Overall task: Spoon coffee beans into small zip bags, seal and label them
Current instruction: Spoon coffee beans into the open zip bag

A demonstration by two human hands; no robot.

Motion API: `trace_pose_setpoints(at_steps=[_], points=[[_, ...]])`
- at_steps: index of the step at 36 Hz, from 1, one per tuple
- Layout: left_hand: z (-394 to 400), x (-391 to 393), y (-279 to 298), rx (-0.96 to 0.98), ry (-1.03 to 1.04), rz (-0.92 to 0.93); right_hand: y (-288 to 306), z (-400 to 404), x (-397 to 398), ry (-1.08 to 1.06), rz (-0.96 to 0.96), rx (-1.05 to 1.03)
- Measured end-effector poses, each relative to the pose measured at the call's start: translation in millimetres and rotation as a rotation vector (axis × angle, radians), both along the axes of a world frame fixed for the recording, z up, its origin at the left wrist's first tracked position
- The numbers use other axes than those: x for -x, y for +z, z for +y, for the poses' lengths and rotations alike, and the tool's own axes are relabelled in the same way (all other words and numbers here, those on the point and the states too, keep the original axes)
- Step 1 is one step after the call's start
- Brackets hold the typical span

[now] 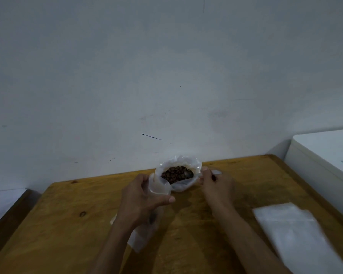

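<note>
A grey wall [166, 66] fills the upper frame; below it a wooden worktop [236, 175] spreads across the lower half; a stack of clear zip bags [297, 232] lies flat at lower right; at centre, against the wall, an open plastic bag [178, 186] shows dark brown coffee beans [175, 174]; the left hand [141, 198] grips a small translucent zip bag [158, 186] upright, mouth open; the right hand [216, 184] pinches a pale spoon [215, 172] dipped among the beans.
</note>
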State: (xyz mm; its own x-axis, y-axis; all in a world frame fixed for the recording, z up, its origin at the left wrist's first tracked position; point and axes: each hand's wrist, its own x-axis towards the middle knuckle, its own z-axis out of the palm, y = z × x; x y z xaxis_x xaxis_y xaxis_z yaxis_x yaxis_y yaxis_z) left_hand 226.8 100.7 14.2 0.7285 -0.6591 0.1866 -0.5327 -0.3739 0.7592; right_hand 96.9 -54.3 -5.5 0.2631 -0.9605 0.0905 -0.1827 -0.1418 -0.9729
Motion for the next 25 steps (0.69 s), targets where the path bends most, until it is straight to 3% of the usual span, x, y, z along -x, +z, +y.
trace_pose_setpoints(at_steps=[4,14,25], points=[[-1.8,0.3,-2.1,0.001,-0.014,-0.004,1.5,-4.1,-4.8,-0.11,-0.128,-0.257],[0.2,0.2,-0.6,0.005,-0.006,-0.018,15.2,-13.9,-0.8,-0.112,-0.32,-0.447],[-0.6,2.8,1.0,0.042,0.007,0.005,53.5,8.4,13.9,0.093,-0.373,-0.324]])
